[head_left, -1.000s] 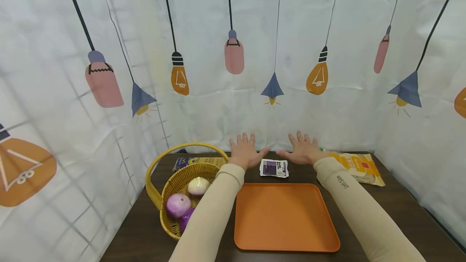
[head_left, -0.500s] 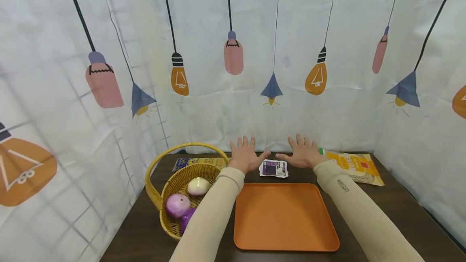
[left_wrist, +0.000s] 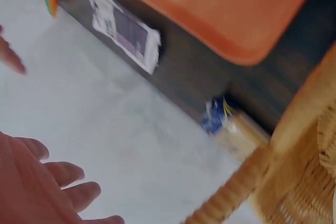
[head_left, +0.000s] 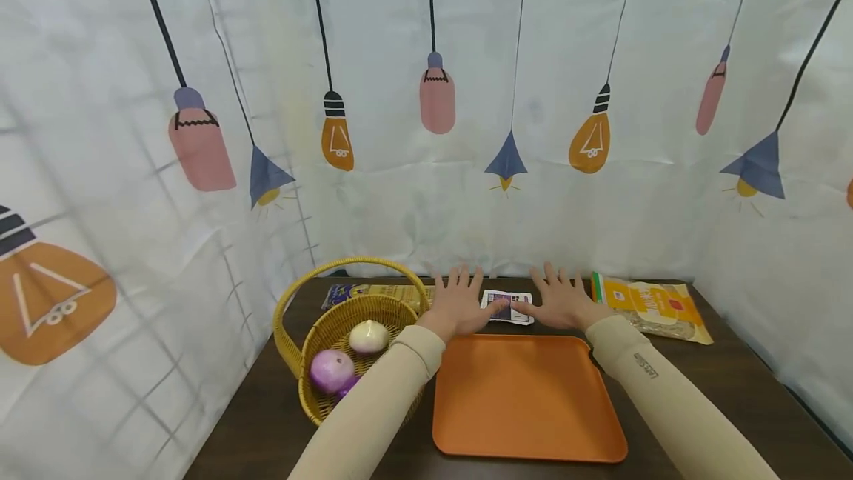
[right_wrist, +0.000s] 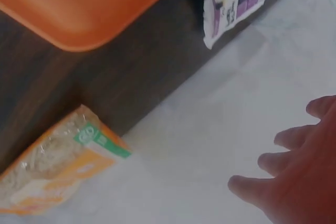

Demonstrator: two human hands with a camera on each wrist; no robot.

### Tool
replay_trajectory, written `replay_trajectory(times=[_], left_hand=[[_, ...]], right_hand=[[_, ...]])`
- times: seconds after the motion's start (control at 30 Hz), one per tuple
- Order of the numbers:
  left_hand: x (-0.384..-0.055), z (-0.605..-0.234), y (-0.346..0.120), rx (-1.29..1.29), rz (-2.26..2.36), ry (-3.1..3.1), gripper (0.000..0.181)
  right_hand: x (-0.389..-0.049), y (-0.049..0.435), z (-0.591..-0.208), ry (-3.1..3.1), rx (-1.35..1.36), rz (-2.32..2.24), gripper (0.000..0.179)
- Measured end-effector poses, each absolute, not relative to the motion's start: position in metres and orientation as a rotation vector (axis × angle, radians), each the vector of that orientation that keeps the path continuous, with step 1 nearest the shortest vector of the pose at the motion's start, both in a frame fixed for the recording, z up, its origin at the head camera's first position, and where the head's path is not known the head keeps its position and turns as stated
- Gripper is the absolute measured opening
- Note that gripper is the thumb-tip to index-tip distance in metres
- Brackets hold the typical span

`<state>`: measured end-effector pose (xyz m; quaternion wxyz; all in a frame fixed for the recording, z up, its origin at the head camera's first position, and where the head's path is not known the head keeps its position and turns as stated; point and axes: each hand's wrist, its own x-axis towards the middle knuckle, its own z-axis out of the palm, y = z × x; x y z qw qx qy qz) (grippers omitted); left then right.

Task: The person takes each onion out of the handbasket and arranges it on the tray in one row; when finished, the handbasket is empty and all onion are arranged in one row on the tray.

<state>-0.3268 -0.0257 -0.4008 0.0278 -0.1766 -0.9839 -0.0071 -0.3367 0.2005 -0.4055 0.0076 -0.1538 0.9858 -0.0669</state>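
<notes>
Both hands are stretched out over the far part of the table, palms down with fingers spread, holding nothing. My left hand (head_left: 458, 304) is above the gap between the wicker basket (head_left: 309, 384) and the white-and-purple packet (head_left: 496, 296). On the packet's other side is my right hand (head_left: 563, 301), close to the yellow-orange bag (head_left: 656, 306). The two thumbs point toward each other and partly cover the packet. Below the hands lies an orange tray (head_left: 529, 398). The left wrist view shows the left fingers (left_wrist: 79, 195) apart from everything; the right wrist view shows the right fingers (right_wrist: 257, 182) likewise.
Inside the basket are a white onion-like vegetable (head_left: 369, 336), a pinkish-purple one (head_left: 332, 370) and a darker purple one partly hidden by the left sleeve. A blue-and-yellow package (head_left: 380, 292) lies behind the basket. A white patterned curtain (head_left: 400, 206) borders the dark table (head_left: 720, 384).
Both hands have lowered slightly and come nearer, with the thumbs now over the packet. The head view has shifted a little, moving the scene slightly right. The objects stay in place.
</notes>
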Motion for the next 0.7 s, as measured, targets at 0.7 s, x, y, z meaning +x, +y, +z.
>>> replay_trajectory(times=[0.7], left_hand=[[-0.242,-0.415,-0.069,-0.964,-0.521,-2.772,0.044]], right_hand=[[-0.287,0.178,-0.455,2.889,-0.727,-0.666,0.078]])
